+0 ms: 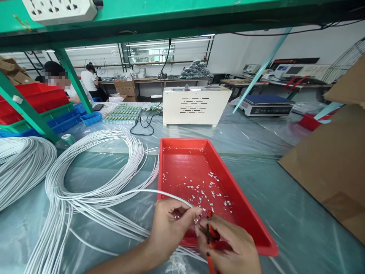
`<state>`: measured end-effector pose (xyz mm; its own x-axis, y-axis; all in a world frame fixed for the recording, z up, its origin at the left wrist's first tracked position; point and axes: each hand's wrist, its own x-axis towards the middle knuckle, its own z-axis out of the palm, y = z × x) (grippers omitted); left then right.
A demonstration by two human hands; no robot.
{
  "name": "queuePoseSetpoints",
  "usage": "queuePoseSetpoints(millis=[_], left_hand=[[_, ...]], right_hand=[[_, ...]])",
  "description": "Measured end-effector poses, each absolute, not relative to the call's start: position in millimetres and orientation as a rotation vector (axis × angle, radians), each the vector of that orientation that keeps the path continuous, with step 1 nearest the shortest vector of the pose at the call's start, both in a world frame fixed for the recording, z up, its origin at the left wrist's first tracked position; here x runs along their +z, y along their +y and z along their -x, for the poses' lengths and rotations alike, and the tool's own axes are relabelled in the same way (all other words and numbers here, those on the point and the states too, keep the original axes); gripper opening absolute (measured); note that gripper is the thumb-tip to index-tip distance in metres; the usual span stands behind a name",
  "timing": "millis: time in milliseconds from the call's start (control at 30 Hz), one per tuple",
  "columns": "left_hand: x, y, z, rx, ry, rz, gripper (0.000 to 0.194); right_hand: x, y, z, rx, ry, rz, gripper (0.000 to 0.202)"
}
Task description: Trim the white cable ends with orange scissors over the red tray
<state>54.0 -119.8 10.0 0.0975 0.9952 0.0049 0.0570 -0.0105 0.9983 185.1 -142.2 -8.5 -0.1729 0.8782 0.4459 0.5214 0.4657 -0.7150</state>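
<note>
- Workshop room, white walls; green shelf beam [176, 15] overhead with power strip [59, 9]; two people across the way, one in a white top [91, 82], another partly behind stacked bins [31, 101].
- Table [273, 179] under clear plastic sheeting, wrinkled and shiny, likely slick.
- Far side of table: cream metal box [196, 106], weighing scale [266, 104], batch of small green boards [122, 113]. Cardboard [327, 167] at right.
- White cable [171, 195]: end pinched above the near part of the red tray [242, 201]; rest arcs left over tray rim to the big coil [55, 171]. Second coil [23, 167] further left.
- Left hand [171, 224]: thumb and index finger closed on cable near its tip.
- Right hand [228, 239]: wrapped round a red-handled tool [210, 262], tool head close to cable end. Contact there hidden by fingers, can't tell.
- Handling guess: single cable light, springy, bends in a smooth arc, smooth jacket may slide or twist. Best held just behind the tip; tip probably the delicate part.
- Whole coil likely heavier and floppy, loose ends prone to tangling; take it at the gathered spot on its left side.
- Shiny scraps [211, 183] scattered in tray, look feather-light, would stick or blow about.
</note>
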Motion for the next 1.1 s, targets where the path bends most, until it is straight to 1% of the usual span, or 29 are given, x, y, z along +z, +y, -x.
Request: queuePoseSetpoints(millis=[67,167,300,400,500,567,700,867,967,1100], left_hand=[[8,-117,-53,1.141,1.138,-1.205,0.025],[10,-113,-50,1.155,1.076,-1.159,0.024],[15,-112,-46,1.100,1.020,-1.153,0.027],[16,-111,-44,1.075,1.025,-1.189,0.028],[15,-111,-42,1.060,1.030,-1.225,0.029],[14,-110,-42,1.041,1.026,-1.238,0.030],[12,-110,-42,1.004,1.024,-1.271,0.032],[8,-112,-42,0.981,0.991,-1.270,0.038],[8,-113,-44,0.965,0.965,-1.245,0.037],[9,-113,-46,0.957,0.969,-1.178,0.037]], right_hand=[[-8,-143,-187,0.483,-1.843,1.147,0.011],[-6,-140,-195,0.425,-1.764,1.217,0.008],[-4,-127,-208,0.396,-1.722,1.336,0.017],[-3,-121,-212,0.475,-1.780,1.354,0.019],[-4,-121,-211,0.594,-1.805,1.290,0.014],[-6,-123,-209,0.613,-1.829,1.203,0.012],[-6,-125,-205,0.534,-1.899,1.089,0.015],[-1,-126,-203,0.509,-1.959,1.051,0.016],[1,-127,-203,0.499,-2.007,1.070,0.016],[3,-126,-205,0.400,-2.068,1.028,0.013]])
